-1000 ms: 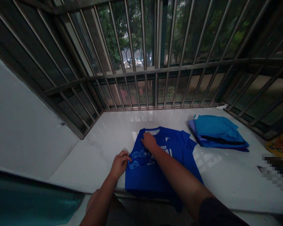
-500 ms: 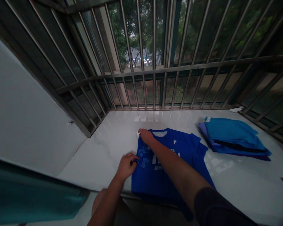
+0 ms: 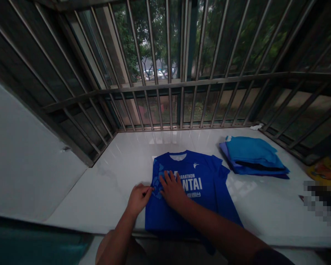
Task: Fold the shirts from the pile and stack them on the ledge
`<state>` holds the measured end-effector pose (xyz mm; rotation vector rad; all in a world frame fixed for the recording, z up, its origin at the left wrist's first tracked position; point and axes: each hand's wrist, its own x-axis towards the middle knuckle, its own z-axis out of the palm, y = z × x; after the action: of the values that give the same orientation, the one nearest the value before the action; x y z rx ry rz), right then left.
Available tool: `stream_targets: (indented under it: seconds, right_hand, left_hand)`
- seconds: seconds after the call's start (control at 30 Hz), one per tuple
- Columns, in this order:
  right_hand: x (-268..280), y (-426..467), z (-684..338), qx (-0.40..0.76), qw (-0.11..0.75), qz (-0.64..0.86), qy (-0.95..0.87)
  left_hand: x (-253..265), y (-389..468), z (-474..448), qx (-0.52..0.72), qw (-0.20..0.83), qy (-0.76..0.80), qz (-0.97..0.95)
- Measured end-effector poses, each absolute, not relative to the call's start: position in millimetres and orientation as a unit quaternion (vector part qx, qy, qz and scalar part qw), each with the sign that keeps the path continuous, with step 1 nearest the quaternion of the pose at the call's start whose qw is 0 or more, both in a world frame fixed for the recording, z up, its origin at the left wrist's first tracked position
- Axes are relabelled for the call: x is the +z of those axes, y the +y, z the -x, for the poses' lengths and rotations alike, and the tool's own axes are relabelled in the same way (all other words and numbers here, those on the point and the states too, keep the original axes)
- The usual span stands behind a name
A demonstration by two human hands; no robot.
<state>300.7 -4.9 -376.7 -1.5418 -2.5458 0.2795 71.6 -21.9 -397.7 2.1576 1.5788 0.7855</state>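
A blue T-shirt (image 3: 206,209) with white lettering lies front up on the white ledge, its neckline towards the window and its hem hanging past the near edge. Its left side is folded in, and the sleeve on the right lies partly folded. My left hand (image 3: 139,197) pinches the shirt's left edge between thumb and fingers. Flat on the chest print rests my right hand (image 3: 173,189), fingers spread and pressing the cloth, covering part of the lettering.
A stack of folded blue and purple clothes (image 3: 253,154) sits on the ledge (image 3: 113,184) to the right. Metal window bars (image 3: 168,86) enclose the back and sides. At the far right is a yellow patterned item (image 3: 325,171), partly blurred out. Teal cloth (image 3: 30,239) hangs at lower left.
My right hand has left the shirt's upper left shoulder and come down onto the chest, opening out flat. My left hand still pinches the left edge. The view has turned right.
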Motion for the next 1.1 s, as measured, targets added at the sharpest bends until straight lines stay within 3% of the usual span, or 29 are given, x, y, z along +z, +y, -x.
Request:
stream_targets:
  seconds: [0.23, 0.5, 0.7, 0.87, 1.1]
  right_hand:
    - [-384, -27, -409, 0.116, 0.055, 0.629, -0.767]
    - [-388, -46, -577, -0.079, 0.074, 0.816, -0.567]
    - [-404, -93, -563, -0.097, 0.127, 0.779, -0.606]
    - [-429, -112, -514, -0.009, 0.153, 0.685, -0.712]
    - [-431, -118, -546, 0.051, 0.099, 0.645, -0.756]
  left_hand:
    - [-405, -21, -71, 0.284, 0.153, 0.582, -0.747]
    - [-406, -19, -70, 0.267, 0.149, 0.590, -0.747]
    - [-408, -20, -64, 0.268, 0.144, 0.599, -0.741]
    - [-399, -22, -92, 0.279, 0.036, 0.614, -0.737]
    - [-417, -14, -148, 0.109, 0.010, 0.590, -0.800]
